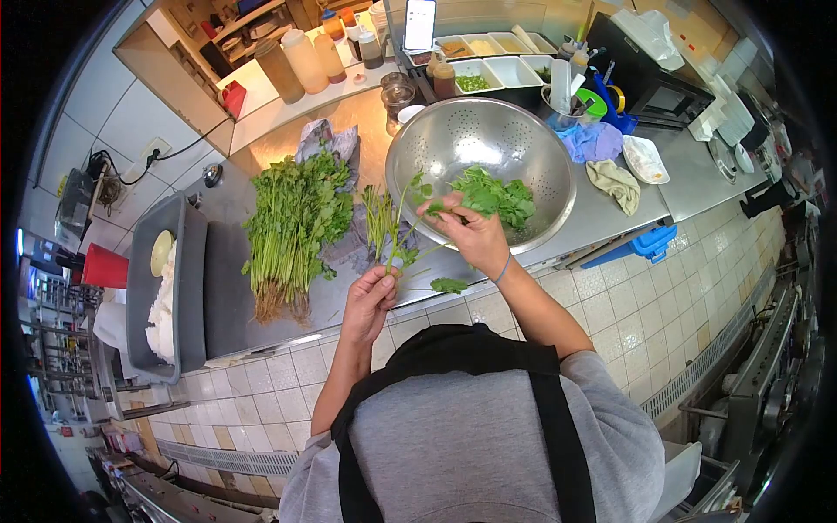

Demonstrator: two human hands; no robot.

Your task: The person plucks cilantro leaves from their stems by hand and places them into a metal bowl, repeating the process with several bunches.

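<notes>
In the centre of the frame, the left hand pinches the stems of a leafy sprig; its folded fingers cover the stem ends. Up and to the right, the right hand is closed narrowly at the sprig's leaves, over the near rim of the colander, its fingertips partly lost among the greenery.

The perforated colander holds loose green leaves, partly hidden by the right hand. Left of centre, a large rooted bunch lies on the metal counter, its top overlapping crumpled paper. A smaller clump of stems stands out just behind the left hand.

At the left edge, a grey tub holds something white, too indistinct to identify, and a pale round piece. At the top, one pan contains chopped greens; beside it, a phone has an unreadable screen.
</notes>
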